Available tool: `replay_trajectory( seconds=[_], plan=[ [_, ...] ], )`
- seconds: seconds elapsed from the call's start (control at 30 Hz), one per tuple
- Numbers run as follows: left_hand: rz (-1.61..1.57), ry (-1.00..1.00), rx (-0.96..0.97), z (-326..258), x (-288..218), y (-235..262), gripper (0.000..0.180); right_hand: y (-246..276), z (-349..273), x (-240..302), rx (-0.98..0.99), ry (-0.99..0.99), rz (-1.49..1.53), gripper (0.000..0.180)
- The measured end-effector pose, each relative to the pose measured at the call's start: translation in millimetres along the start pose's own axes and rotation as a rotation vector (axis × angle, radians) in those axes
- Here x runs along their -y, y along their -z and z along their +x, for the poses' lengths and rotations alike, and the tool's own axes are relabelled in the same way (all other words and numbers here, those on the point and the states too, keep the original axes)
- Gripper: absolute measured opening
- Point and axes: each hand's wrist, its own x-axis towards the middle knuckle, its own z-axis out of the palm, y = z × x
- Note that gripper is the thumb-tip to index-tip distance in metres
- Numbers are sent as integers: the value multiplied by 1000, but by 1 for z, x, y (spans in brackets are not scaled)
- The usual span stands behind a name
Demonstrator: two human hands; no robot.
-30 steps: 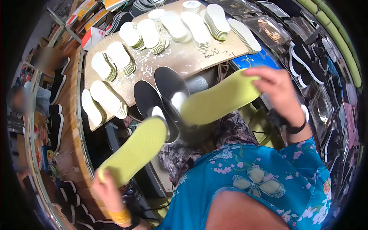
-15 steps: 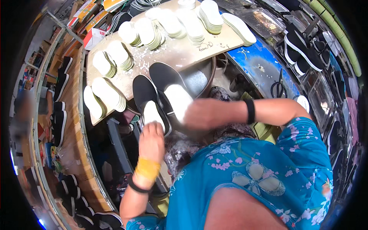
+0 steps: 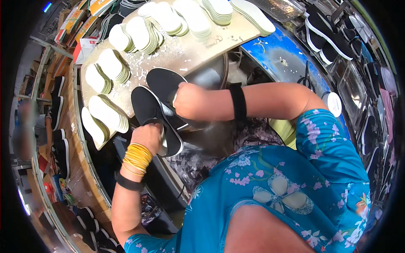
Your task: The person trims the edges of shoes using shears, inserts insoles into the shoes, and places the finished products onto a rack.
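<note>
Two black slip-on shoes with white sole edges lie side by side in front of me, toes pointing away. Into the opening of the left shoe [image 3: 144, 102] reaches my left hand [image 3: 146, 137], fingers curled round the heel end of a white insole and largely hidden. My right hand [image 3: 190, 101] is closed in a fist at the opening of the right shoe [image 3: 161, 80]. A pale sliver of insole [image 3: 174, 98] shows beside its knuckles. Most of both insoles is out of sight inside the shoes. Yellow bands circle my left wrist.
Beyond the shoes, a tan board [image 3: 190, 52] carries several stacks of white insoles [image 3: 141, 36] and white scraps. To the right stand a blue worn tabletop [image 3: 270, 50], black scissors [image 3: 305, 79] and a round white lid [image 3: 333, 104]. Black shoes [image 3: 62, 154] line a wooden shelf at left.
Both hands have moved forward and left, into the shoe openings. The insoles, whose white backs stuck out before, are now mostly hidden inside. The view has shifted slightly.
</note>
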Motion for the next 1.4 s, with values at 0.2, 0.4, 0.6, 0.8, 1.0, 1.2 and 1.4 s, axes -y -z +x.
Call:
replay_trajectory(
  seconds=[0.2,0.4,0.6,0.8,1.0,1.2,1.4],
  plan=[
    [-79,-6,58,7,-2,-18,17,-12,-2,0,160,154,-56,7],
    [-96,-38,282,19,-8,-19,21,-5,16,-11,637,-26,514,22],
    [-1417,440,417,34,14,12,54,-34,26,-5,605,95,264,18],
    [-863,491,-439,52,-24,-44,39,25,6,11,132,257,346,11],
    [-926,563,-577,-80,9,14,20,64,-30,-31,-385,-239,853,13],
    [-991,1106,-993,-204,199,-37,23,6,-4,-37,-88,-394,822,14],
    [-763,1868,-413,-404,454,-219,48,-29,52,-35,143,-249,925,18]
  ],
)
